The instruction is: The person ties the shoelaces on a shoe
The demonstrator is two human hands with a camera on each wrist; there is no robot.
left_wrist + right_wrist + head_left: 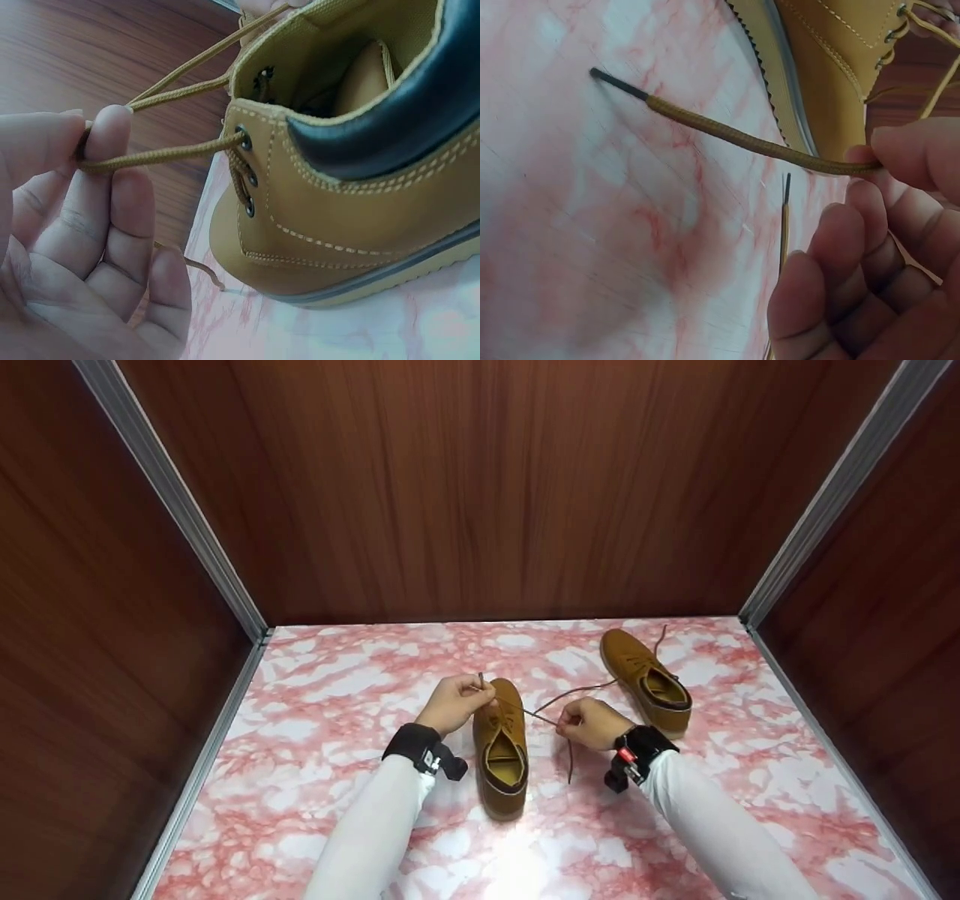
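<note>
A tan low-cut lace-up shoe (504, 804) stands upright on the table, toe toward the back wall. My left hand (455, 703), beside its toe end, pinches its brown shoelace (157, 159) between thumb and forefinger; the lace bends back there in a loop. From the left fingers a strand (541, 718) runs taut across the shoe to my right hand (595, 724). The right thumb and fingers (845, 221) pinch the lace, and its free end with a dark tip (619, 82) sticks out past them. Small metal eyelets (243, 138) show along the shoe's opening.
A matching shoe (667, 716) stands at the back right, behind my right hand. One of its laces (577, 688) trails left across the table toward the first shoe. The pink and white marbled tabletop (315, 780) is enclosed by dark wood panels (480, 495).
</note>
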